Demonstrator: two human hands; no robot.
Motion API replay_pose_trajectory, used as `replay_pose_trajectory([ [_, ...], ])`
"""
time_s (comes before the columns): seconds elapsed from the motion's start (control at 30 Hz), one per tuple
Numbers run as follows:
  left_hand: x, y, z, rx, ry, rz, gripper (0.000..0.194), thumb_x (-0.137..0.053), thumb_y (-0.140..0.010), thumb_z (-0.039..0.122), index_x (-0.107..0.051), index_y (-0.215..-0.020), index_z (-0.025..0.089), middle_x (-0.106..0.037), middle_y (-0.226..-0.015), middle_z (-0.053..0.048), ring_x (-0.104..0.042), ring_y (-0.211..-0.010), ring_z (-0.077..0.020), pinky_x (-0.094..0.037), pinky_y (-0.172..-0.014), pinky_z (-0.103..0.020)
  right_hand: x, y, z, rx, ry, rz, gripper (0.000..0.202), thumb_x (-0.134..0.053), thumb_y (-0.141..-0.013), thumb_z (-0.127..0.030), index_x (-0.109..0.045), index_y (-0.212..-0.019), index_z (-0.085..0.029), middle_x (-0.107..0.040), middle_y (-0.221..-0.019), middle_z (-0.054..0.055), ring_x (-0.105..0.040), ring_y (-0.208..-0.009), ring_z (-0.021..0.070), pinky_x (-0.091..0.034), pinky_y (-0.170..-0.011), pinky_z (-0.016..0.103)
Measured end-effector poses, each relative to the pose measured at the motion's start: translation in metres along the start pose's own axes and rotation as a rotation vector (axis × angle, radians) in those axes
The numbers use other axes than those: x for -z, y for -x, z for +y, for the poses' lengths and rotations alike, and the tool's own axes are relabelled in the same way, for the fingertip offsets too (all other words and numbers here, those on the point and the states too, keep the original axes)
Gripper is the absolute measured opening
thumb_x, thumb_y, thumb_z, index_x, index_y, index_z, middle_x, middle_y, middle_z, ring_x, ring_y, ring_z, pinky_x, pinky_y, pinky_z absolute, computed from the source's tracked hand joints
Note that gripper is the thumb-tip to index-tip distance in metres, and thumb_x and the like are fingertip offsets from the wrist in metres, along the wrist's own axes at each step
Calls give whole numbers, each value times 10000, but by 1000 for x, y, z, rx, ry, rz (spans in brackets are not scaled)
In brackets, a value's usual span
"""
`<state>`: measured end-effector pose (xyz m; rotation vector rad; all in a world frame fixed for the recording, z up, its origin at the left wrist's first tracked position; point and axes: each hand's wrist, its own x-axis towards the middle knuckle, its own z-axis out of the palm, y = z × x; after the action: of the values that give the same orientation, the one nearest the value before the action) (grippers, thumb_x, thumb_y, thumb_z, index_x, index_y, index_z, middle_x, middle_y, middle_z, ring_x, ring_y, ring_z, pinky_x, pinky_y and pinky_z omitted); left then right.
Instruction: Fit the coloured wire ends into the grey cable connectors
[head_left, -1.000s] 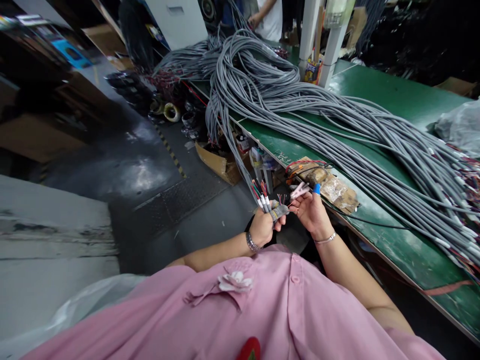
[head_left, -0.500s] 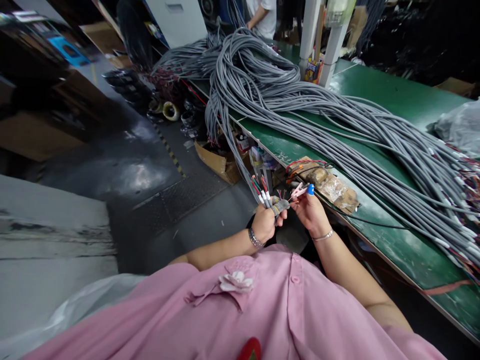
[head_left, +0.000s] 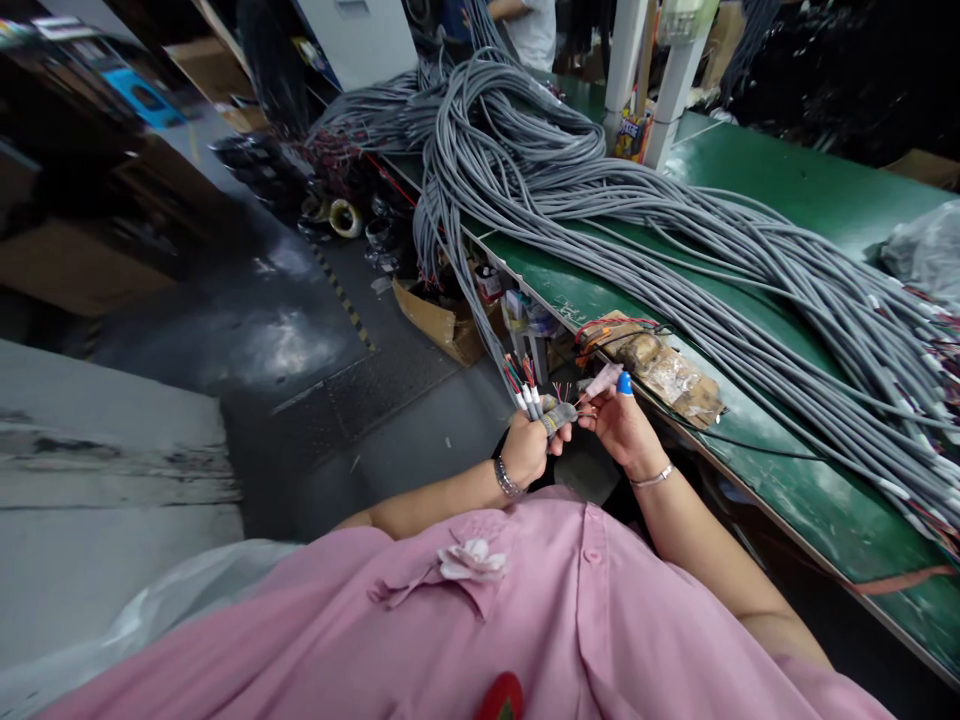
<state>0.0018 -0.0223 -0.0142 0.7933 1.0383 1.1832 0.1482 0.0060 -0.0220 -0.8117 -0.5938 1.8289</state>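
Gripping several cable ends (head_left: 531, 402) in a closed fist, the left hand (head_left: 523, 450) sits just in front of the person's body, with a grey finger cover (head_left: 556, 419) on its thumb. The cable ends point up and away, showing white collars and short coloured cores, while their grey lengths run back towards the bench. Beyond the covered thumb, some fine wires (head_left: 562, 390) fan out between the two hands. The right hand (head_left: 621, 432), wearing a blue finger cot (head_left: 624, 382) on its thumb, has its fingers drawn close together around a small pink clip-like tool (head_left: 602, 381); the tool is blurred, so I cannot tell how its jaws stand. Whether those fingertips also pinch a wire is too small to tell.

Alongside, the green bench (head_left: 795, 190) carries a long heap of grey cables (head_left: 517, 195), and near its edge, close to the right hand, lies a film-wrapped cardboard piece (head_left: 686, 388). Farther off, a person in a white top (head_left: 534, 35) stands at the bench's far side.

Judging by the splayed strands, the step in hand seems to be sorting or preparing single wires at one cable's end. The next move calls for a steady left grip and a fine, accurate touch from the right fingertips, so that one strand is caught without bending its neighbours
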Motion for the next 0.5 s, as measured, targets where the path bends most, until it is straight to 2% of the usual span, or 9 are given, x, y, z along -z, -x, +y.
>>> replay_pose_trajectory([
  [0.13,5,4,-1,-21,-82,-17,319,-687,-735,427,-539,-658,156,-573,-523,22,-420,-346,-47,-263,-340,-190,3,10,-6,-69,215,-65,370,-732,-700,-528,-669,-800,-177,-638,-716,7,-546,-578,103,-491,-574,254],
  [0.27,6,6,-3,-39,-171,-86,330,-686,-734,435,-555,-642,147,-583,-523,8,-433,-344,-52,-282,-350,-192,-1,16,-12,28,406,-59,248,-779,-691,-384,-672,-766,-173,-640,-680,-16,-538,-572,88,-437,-561,224],
  [0.33,7,7,-4,-18,-249,-169,334,-675,-745,441,-570,-640,142,-590,-523,-1,-443,-345,-56,-293,-353,-191,-3,17,-14,60,456,-89,234,-778,-692,-369,-665,-737,-169,-641,-652,-19,-542,-559,91,-426,-560,227],
  [0.43,8,7,-5,64,-362,-302,341,-672,-747,444,-590,-634,132,-600,-521,-19,-455,-343,-65,-307,-349,-192,-5,20,-13,21,497,-200,239,-735,-737,-401,-650,-761,-179,-638,-611,-20,-556,-510,113,-437,-548,258],
  [0.5,8,6,-4,95,-383,-333,338,-673,-745,446,-601,-649,130,-604,-519,-23,-457,-338,-69,-305,-343,-194,-5,21,-12,33,531,-234,237,-702,-769,-415,-649,-798,-186,-641,-622,-15,-565,-513,124,-447,-548,269],
])
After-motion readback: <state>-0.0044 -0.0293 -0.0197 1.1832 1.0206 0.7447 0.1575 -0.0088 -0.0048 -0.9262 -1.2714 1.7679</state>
